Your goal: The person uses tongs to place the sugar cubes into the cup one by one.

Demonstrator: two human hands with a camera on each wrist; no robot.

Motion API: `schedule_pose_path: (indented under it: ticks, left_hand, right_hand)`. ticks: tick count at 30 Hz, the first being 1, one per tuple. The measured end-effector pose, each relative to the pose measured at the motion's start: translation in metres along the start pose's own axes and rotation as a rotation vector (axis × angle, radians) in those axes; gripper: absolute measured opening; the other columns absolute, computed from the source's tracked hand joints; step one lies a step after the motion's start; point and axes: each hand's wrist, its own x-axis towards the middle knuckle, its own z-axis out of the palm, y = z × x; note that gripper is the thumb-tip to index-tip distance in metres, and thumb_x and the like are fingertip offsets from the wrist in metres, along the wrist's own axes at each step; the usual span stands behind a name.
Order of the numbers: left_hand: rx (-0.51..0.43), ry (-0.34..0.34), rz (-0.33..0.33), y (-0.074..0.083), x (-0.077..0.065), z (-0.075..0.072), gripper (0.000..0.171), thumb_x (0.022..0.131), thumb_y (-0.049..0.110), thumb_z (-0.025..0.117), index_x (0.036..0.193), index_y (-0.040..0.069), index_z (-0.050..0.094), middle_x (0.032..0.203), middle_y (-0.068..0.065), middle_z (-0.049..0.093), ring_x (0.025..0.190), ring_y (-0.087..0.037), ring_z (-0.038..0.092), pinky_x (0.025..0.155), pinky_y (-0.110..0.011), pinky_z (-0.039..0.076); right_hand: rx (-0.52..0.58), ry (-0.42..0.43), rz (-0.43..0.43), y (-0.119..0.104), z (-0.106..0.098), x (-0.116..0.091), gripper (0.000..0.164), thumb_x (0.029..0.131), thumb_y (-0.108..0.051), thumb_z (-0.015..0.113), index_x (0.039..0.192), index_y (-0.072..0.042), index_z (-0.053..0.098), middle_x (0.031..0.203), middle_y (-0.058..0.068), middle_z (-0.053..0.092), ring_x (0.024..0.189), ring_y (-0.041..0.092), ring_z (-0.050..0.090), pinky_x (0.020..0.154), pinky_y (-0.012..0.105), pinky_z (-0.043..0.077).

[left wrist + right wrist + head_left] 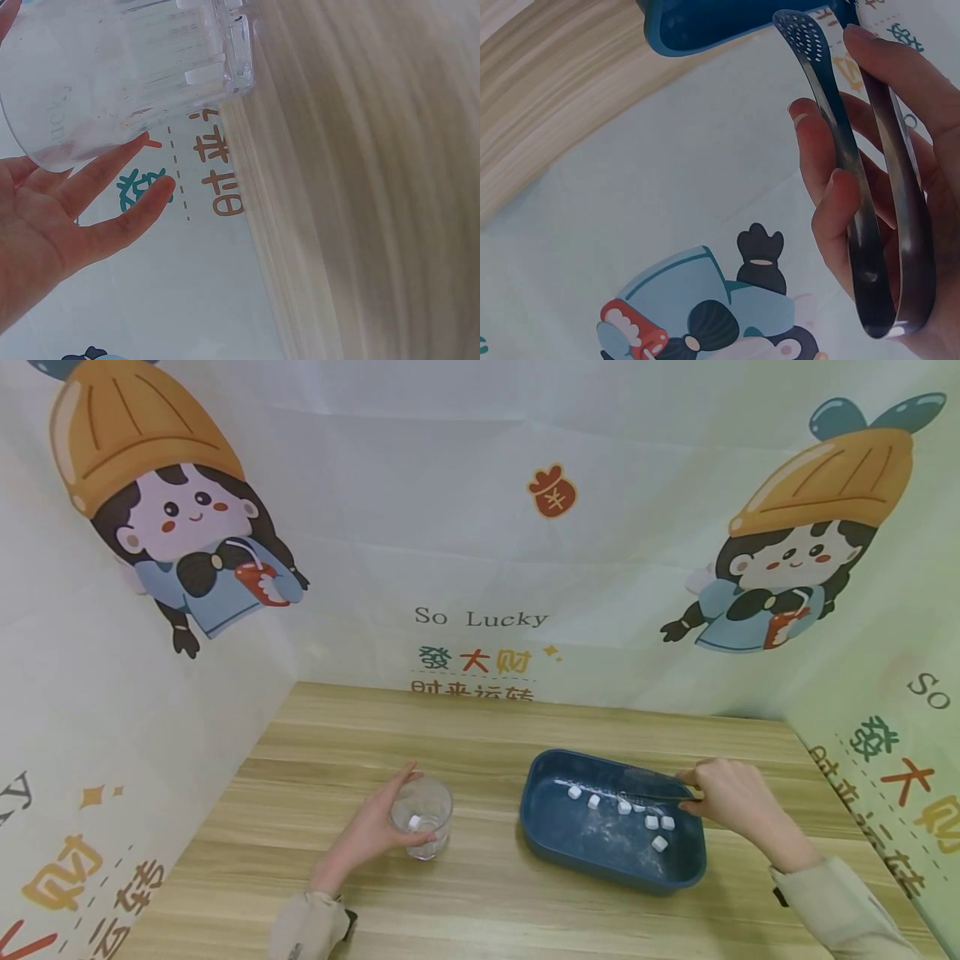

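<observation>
On the wooden table, my left hand [367, 827] holds a clear glass [433, 845] at its side, thumb in front and fingers behind. Small white cubes [204, 73] lie at the bottom of the glass. My right hand [731, 793] grips metal tongs [874, 232] with perforated tips, over the right end of a dark blue tray [600, 866]. In the right wrist view the tongs' two arms stand apart at the tips, with fingers around them. Several white cubes [659, 843] are scattered on the tray's floor, some partly hidden behind the tongs.
The wooden table [480, 910] reaches back to a printed cloth wall [480, 552], with more cloth on the left and right sides. A strip of bare wood separates the glass from the tray.
</observation>
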Motion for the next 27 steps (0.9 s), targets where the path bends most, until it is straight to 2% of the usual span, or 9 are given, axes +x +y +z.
schedule_pose_path:
  ticks: [9,14,19,27]
  left_hand:
    - [-0.002,0.003,-0.005,0.0,0.0,0.0,0.104,0.058,0.035,0.081,0.139,0.004,0.024,0.134,-0.012,0.046,0.121,-0.035,0.043,0.101,-0.054,0.034]
    - [0.004,0.008,-0.001,0.0,0.0,0.0,0.104,0.058,0.035,0.081,0.139,0.004,0.025,0.133,-0.012,0.047,0.12,-0.035,0.044,0.1,-0.054,0.035]
    - [-0.001,-0.002,-0.01,-0.001,0.0,0.0,0.105,0.058,0.037,0.081,0.14,0.005,0.024,0.134,-0.012,0.046,0.121,-0.035,0.043,0.101,-0.054,0.034]
    - [-0.013,-0.005,-0.02,0.0,0.0,0.0,0.105,0.057,0.036,0.081,0.139,0.004,0.024,0.134,-0.012,0.046,0.121,-0.035,0.043,0.102,-0.054,0.033]
  right_hand:
    - [-0.032,-0.077,-0.029,-0.001,0.008,0.006,0.025,0.059,-0.023,0.08,0.08,-0.012,0.073,0.075,0.002,0.07,0.049,0.012,0.055,0.036,0.026,0.038]
    - [-0.036,-0.116,-0.042,-0.004,0.011,0.008,0.023,0.059,-0.021,0.08,0.079,-0.012,0.073,0.075,0.003,0.07,0.053,0.017,0.059,0.037,0.028,0.042]
    - [-0.051,-0.087,-0.077,-0.006,0.017,0.011,0.02,0.057,-0.019,0.081,0.074,-0.012,0.072,0.071,0.002,0.069,0.056,0.02,0.061,0.04,0.032,0.045]
    - [-0.085,-0.059,-0.094,-0.009,0.026,0.014,0.018,0.055,-0.018,0.082,0.068,-0.014,0.071,0.065,0.001,0.067,0.054,0.019,0.059,0.038,0.03,0.043]
